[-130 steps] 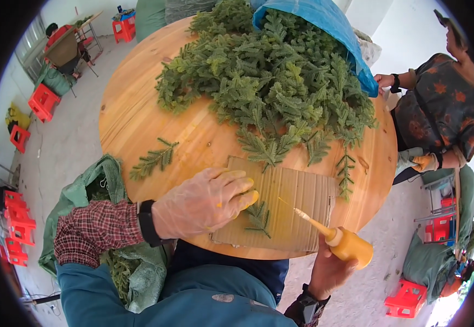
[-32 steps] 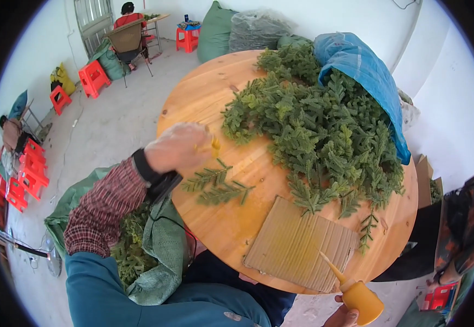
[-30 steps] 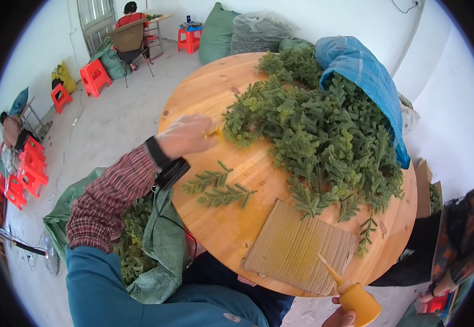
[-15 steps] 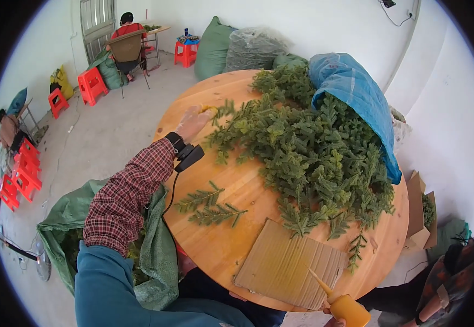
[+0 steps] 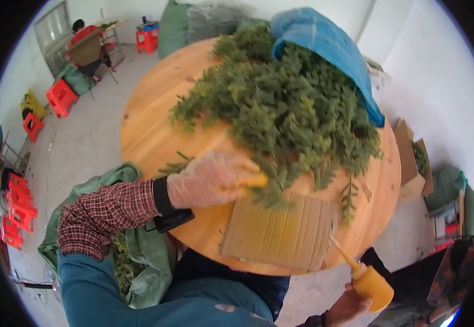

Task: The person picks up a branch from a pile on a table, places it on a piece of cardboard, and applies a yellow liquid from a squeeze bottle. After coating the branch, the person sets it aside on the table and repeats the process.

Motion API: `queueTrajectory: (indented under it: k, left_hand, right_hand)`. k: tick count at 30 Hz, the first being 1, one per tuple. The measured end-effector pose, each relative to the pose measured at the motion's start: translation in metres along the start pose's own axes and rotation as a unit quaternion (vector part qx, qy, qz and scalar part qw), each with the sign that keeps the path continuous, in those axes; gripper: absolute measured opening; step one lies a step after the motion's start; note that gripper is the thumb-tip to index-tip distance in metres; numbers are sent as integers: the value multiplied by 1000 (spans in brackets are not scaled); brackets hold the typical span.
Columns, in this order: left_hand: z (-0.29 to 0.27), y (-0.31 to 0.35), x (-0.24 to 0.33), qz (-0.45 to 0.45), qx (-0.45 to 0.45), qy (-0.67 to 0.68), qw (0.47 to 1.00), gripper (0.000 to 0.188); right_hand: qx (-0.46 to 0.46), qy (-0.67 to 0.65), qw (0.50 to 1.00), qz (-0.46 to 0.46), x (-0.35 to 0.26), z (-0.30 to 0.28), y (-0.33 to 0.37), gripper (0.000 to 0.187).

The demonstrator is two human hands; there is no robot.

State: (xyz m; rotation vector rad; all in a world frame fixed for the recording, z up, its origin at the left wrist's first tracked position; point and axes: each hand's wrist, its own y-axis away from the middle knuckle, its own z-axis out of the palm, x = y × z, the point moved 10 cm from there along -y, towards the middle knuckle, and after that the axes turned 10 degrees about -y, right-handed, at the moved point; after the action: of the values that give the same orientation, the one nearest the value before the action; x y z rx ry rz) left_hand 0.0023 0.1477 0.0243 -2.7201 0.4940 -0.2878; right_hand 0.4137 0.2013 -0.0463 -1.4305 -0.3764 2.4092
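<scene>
My left hand (image 5: 210, 180), in a clear glove with yellow at the fingertips, pinches a green artificial fir sprig (image 5: 276, 195). The sprig is motion-blurred and hangs over the far edge of a corrugated cardboard sheet (image 5: 270, 234). At the lower right, my right hand (image 5: 350, 305) grips a yellow squeeze bottle (image 5: 373, 289), its long thin nozzle tilted up toward the cardboard's right edge. A large heap of similar sprigs (image 5: 286, 114) spills from a blue woven bag (image 5: 324, 38). Part of another sprig (image 5: 174, 166) shows behind my left hand.
Everything lies on a round wooden table (image 5: 144, 125). An open green sack (image 5: 152, 267) with greenery stands below its left edge, a cardboard box (image 5: 411, 180) to the right. Patterned clothing of a nearby person (image 5: 458, 267) shows lower right. Red stools (image 5: 61, 98) and a seated person (image 5: 81, 35) are farther off.
My left hand has come back from the table's far left to the cardboard, bringing a sprig. The bottle in my right hand has come further into view. The whole view has shifted.
</scene>
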Motion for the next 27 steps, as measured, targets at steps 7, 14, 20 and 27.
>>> queueTrajectory:
  k: [7,14,20,27]
  left_hand:
    - [3,13,33,-18,-41,-103,994,52]
    - [20,14,98,35,-79,-130,988,51]
    - [55,20,102,78,-147,-146,975,45]
    - [59,14,104,78,-159,-175,969,43]
  right_hand:
    - [34,-6,999,19,-5,3,15,76]
    - [1,3,998,64,6,53,15,92]
    - [-54,107,992,34,7,75,19,103]
    - [-133,193,972,-3,14,78,19,106]
